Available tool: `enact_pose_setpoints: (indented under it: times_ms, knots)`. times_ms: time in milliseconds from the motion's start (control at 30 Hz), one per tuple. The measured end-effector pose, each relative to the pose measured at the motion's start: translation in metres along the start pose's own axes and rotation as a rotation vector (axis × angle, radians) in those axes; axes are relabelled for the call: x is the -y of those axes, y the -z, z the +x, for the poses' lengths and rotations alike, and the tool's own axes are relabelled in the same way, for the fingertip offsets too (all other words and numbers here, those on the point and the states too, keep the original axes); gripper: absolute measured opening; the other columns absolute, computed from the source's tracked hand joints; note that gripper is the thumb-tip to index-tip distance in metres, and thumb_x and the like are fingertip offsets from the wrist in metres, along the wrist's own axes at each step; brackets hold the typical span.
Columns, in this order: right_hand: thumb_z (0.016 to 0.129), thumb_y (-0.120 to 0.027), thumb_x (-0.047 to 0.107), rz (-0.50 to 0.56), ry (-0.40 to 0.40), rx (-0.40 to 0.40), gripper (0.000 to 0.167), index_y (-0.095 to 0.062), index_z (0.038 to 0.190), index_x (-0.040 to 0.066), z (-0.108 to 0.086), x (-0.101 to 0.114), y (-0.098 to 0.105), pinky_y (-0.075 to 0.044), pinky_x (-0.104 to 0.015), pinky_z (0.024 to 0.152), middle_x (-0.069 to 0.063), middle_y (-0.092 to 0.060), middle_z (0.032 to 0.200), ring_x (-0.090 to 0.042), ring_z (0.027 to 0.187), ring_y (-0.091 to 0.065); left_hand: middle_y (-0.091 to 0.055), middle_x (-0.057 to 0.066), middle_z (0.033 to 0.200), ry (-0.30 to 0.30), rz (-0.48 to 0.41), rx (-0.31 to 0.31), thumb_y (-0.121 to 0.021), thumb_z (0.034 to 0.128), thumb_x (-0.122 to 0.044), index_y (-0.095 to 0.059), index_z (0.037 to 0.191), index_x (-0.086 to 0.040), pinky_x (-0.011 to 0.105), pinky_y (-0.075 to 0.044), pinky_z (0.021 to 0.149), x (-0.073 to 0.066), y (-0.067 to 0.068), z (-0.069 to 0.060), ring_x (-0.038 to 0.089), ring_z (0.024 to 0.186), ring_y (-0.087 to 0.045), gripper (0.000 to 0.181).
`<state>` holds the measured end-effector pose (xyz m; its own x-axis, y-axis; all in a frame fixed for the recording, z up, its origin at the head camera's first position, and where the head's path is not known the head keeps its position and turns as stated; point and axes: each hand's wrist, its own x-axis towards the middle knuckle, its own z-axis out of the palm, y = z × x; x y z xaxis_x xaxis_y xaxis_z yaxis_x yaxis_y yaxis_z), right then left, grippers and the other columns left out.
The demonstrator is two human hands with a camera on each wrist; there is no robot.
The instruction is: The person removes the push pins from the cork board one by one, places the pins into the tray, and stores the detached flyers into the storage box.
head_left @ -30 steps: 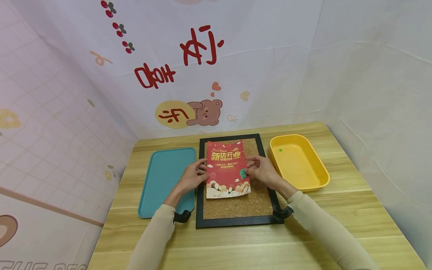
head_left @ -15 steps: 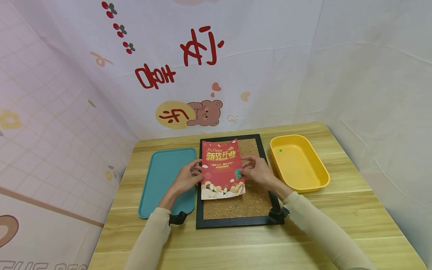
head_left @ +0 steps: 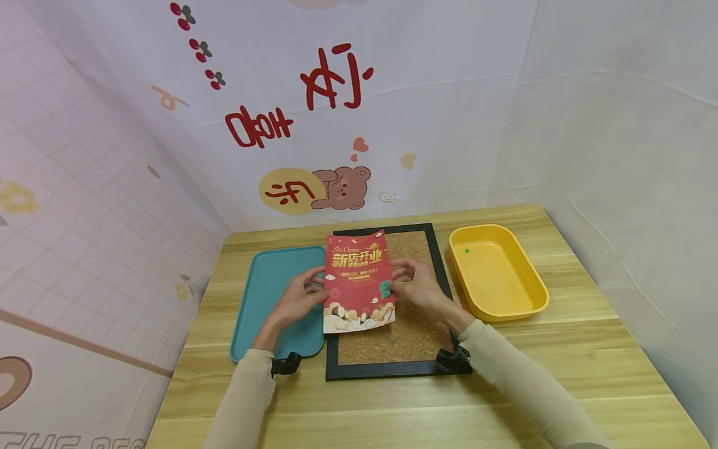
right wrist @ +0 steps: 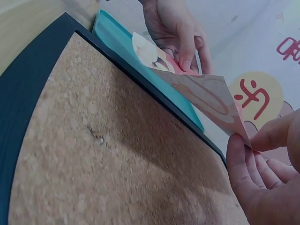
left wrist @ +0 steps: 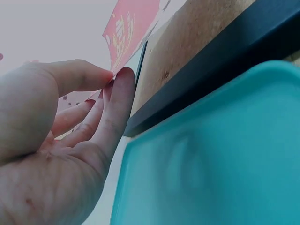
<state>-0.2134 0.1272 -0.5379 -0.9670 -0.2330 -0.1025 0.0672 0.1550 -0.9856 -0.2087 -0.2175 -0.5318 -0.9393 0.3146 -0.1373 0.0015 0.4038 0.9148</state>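
A red flyer (head_left: 359, 287) with gold lettering and a pale food picture along its bottom is held up above the cork board (head_left: 415, 330). My left hand (head_left: 297, 299) pinches its left edge between thumb and fingers; the left wrist view shows the thumb tip meeting the forefinger on the paper (left wrist: 133, 23). At the right edge my right hand (head_left: 417, 287) pinches it the same way. In the right wrist view the flyer (right wrist: 201, 91) bends a little and stands clear of the cork (right wrist: 93, 126). Part of the board lies hidden beneath it.
The cork board has a black frame (head_left: 392, 369). To its left lies a teal tray (head_left: 275, 268), partly under my left hand. A yellow bin (head_left: 499, 274) with a small green spot inside stands at the right. White printed cloth walls (head_left: 449, 125) enclose the wooden table (head_left: 359, 418).
Both hands have shifted left together, carrying the flyer with them. Its left edge now overlaps the tray's right side, and more cork shows on the right. Board, tray and bin stay put.
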Motion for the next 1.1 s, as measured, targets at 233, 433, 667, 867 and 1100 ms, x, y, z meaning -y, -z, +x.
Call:
enact_pose_setpoints:
  times_ms: [233, 433, 667, 867, 1100]
  knots:
    - [0.101, -0.076, 0.001, 0.061, -0.007, 0.02, 0.059, -0.058, 0.158, 0.0, 0.002, 0.006, -0.013, -0.07, -0.031, 0.086, -0.02, -0.071, 0.125, -0.018, 0.105, -0.075, -0.063, 0.027, 0.15, 0.002, -0.007, -0.023, -0.071, 0.1093, -0.009, -0.043, 0.174, -0.008, 0.054, -0.066, 0.106, 0.004, 0.014, -0.006, 0.042, 0.13, -0.072, 0.07]
    - [0.101, -0.077, -0.001, 0.094, 0.003, 0.035, 0.058, -0.059, 0.157, 0.0, 0.007, 0.009, -0.024, -0.072, -0.036, 0.085, -0.022, -0.07, 0.125, -0.019, 0.104, -0.075, -0.064, 0.026, 0.15, 0.017, -0.013, -0.047, -0.072, 0.1088, -0.01, -0.044, 0.174, -0.01, 0.048, -0.068, 0.104, 0.005, 0.026, -0.01, 0.038, 0.13, -0.074, 0.071]
    - [0.101, -0.075, -0.002, 0.135, -0.01, 0.036, 0.059, -0.058, 0.157, -0.001, 0.015, 0.012, -0.039, -0.072, -0.037, 0.088, -0.017, -0.07, 0.123, -0.017, 0.101, -0.075, -0.064, 0.025, 0.152, 0.03, -0.021, -0.064, -0.072, 0.1098, -0.011, -0.043, 0.175, -0.012, 0.047, -0.069, 0.103, 0.008, 0.04, -0.015, 0.038, 0.13, -0.074, 0.071]
    - [0.101, -0.075, -0.002, 0.149, 0.008, 0.033, 0.058, -0.057, 0.157, -0.003, 0.019, 0.014, -0.053, -0.071, -0.036, 0.087, -0.02, -0.07, 0.122, -0.014, 0.099, -0.074, -0.062, 0.027, 0.153, 0.045, -0.048, -0.076, -0.072, 0.1104, -0.011, -0.042, 0.175, -0.012, 0.035, -0.069, 0.098, 0.014, 0.051, -0.021, 0.039, 0.13, -0.074, 0.071]
    - [0.099, -0.076, -0.003, 0.141, 0.008, 0.017, 0.056, -0.061, 0.153, -0.004, 0.024, 0.014, -0.072, -0.068, -0.028, 0.081, -0.018, -0.073, 0.118, -0.014, 0.096, -0.074, -0.059, 0.03, 0.155, 0.068, -0.08, -0.077, -0.071, 0.1105, -0.009, -0.04, 0.176, -0.01, 0.026, -0.067, 0.095, 0.019, 0.063, -0.029, 0.042, 0.131, -0.073, 0.072]
